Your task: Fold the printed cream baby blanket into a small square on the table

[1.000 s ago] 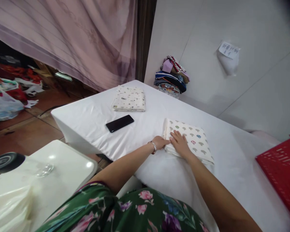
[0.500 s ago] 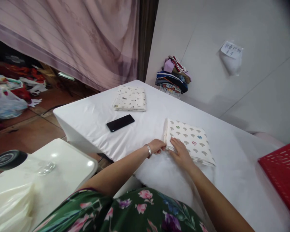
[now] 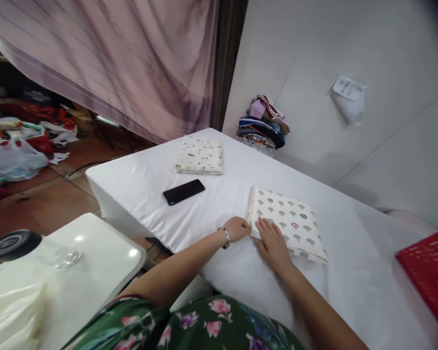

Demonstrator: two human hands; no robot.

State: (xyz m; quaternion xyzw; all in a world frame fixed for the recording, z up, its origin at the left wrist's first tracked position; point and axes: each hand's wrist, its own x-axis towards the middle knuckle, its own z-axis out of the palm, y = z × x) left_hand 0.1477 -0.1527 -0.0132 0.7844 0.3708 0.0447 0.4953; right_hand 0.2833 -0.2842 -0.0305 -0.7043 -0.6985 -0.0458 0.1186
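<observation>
A folded cream cloth (image 3: 286, 214) printed with grey mushrooms and a few coloured ones lies on the white-covered table. At its near left corner my left hand (image 3: 238, 229), with a silver bracelet at the wrist, is closed, fingers curled in against the cloth's edge; the fingertips are hidden. My right hand (image 3: 273, 245) rests flat on top of the cloth near the same corner, fingers stretched out. Farther left are a black phone (image 3: 184, 192) and a second folded cloth (image 3: 200, 154) with a small print.
A stack of folded clothes (image 3: 262, 125) stands by the wall behind the table. On the right is a red plastic basket (image 3: 428, 272). To the left, a white stool (image 3: 105, 248) holds a dark-lidded clear bottle (image 3: 14, 244). Plastic bags (image 3: 16, 158) lie on the floor.
The whole view has shifted slightly, so things sit a little lower in the picture. My left hand has curled tighter at the cloth's corner; my right hand still lies on the cloth.
</observation>
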